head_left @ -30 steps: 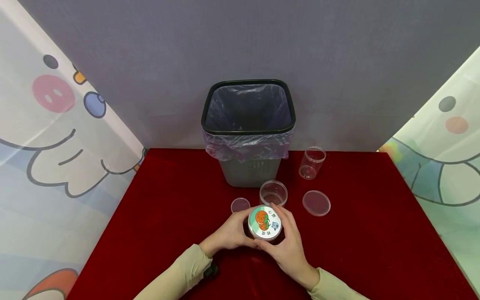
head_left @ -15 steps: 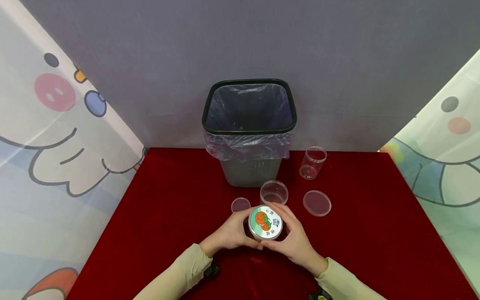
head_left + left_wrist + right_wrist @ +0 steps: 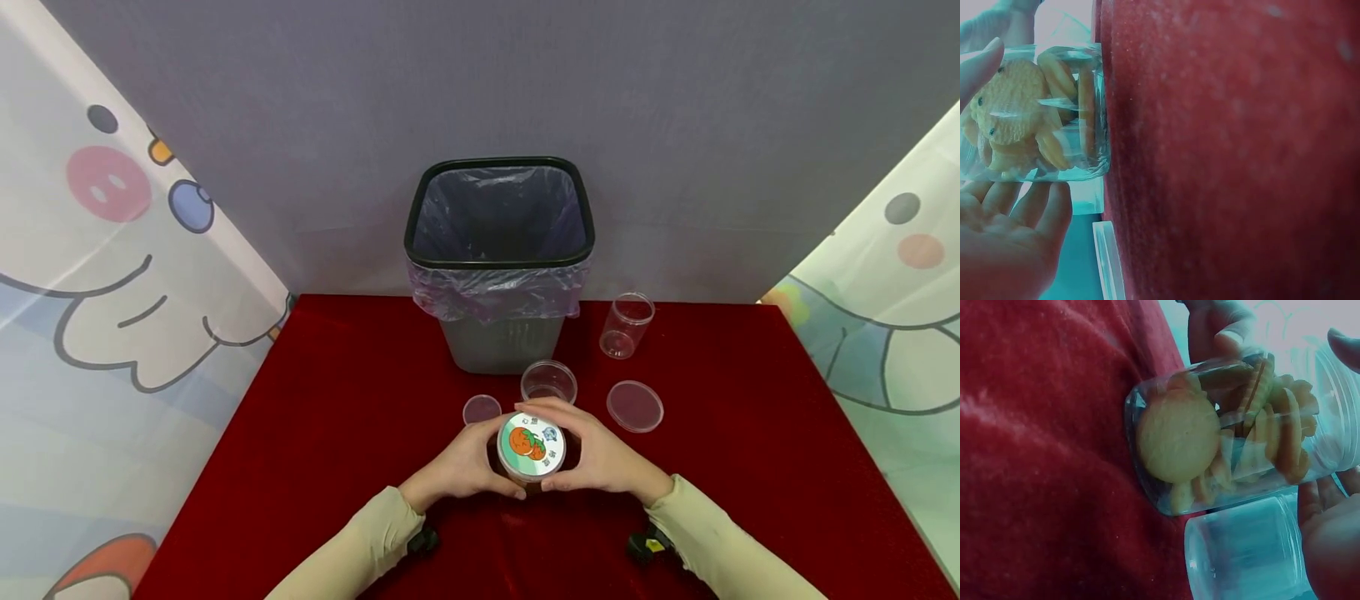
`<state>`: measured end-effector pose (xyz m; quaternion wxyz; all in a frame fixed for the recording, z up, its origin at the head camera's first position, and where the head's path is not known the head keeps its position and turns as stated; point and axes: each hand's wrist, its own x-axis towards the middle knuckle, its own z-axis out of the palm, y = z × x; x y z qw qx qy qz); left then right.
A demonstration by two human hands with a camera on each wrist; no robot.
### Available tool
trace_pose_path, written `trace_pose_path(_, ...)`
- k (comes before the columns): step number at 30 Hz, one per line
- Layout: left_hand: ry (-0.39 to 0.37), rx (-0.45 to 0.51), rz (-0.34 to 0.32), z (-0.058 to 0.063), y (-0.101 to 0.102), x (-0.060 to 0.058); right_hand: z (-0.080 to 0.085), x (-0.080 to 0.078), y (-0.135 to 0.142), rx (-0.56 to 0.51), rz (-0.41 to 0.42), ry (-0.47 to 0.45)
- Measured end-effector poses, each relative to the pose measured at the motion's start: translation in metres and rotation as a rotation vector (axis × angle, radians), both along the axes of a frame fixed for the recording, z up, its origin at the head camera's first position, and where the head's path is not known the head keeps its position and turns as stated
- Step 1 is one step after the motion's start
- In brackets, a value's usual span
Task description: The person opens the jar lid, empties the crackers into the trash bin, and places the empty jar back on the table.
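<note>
A clear plastic jar [image 3: 1035, 119] of biscuits [image 3: 1179, 434] stands upright at the red cloth, in the middle front. Its round lid [image 3: 531, 444] bears a picture of orange persimmons on green and white. My left hand [image 3: 465, 467] grips the jar's side from the left, thumb in front and fingers behind. From the right, my right hand [image 3: 600, 454] grips the lid, its fingers curved round the far edge and its thumb at the near edge. Just behind the jar is an open clear tub [image 3: 548, 379], partly hidden by the right hand.
A small clear disc-shaped lid [image 3: 482, 409] lies left of the tub, and a larger one [image 3: 634, 407] to its right. An uncovered clear jar [image 3: 626, 325] stands farther back. Behind them is a bin [image 3: 502, 346] with a plastic liner, against the grey wall [image 3: 300, 125].
My right hand has turned counterclockwise round the jar's top, its wrist swinging out to the right. The lid's picture has turned counterclockwise with it. My left hand stays in place.
</note>
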<state>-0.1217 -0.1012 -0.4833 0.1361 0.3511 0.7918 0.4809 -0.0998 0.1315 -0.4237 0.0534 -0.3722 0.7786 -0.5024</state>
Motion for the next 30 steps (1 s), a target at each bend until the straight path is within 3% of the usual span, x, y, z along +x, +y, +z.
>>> trace_pose_path(7, -0.022, 0.007, -0.004, 0.002, -0.001, 0.0, 0.005, 0.001, 0.0, 0.023, 0.01, -0.047)
trace_pose_path(11, -0.014, 0.008, -0.004, 0.001, 0.0, 0.001, 0.004, 0.008, 0.0, -0.023, -0.046, -0.042)
trace_pose_path(19, -0.012, 0.018, -0.003, 0.002, 0.001, 0.002, -0.023, 0.024, -0.005, -0.015, -0.314, 0.118)
trace_pose_path(26, -0.008, 0.032, -0.005, 0.002, 0.002, 0.001, -0.033, 0.043, -0.022, -0.012, -0.528, 0.112)
trace_pose_path(30, -0.001, 0.03, -0.003, 0.002, 0.002, 0.002, -0.039, 0.048, -0.03, -0.011, -0.582, 0.1)
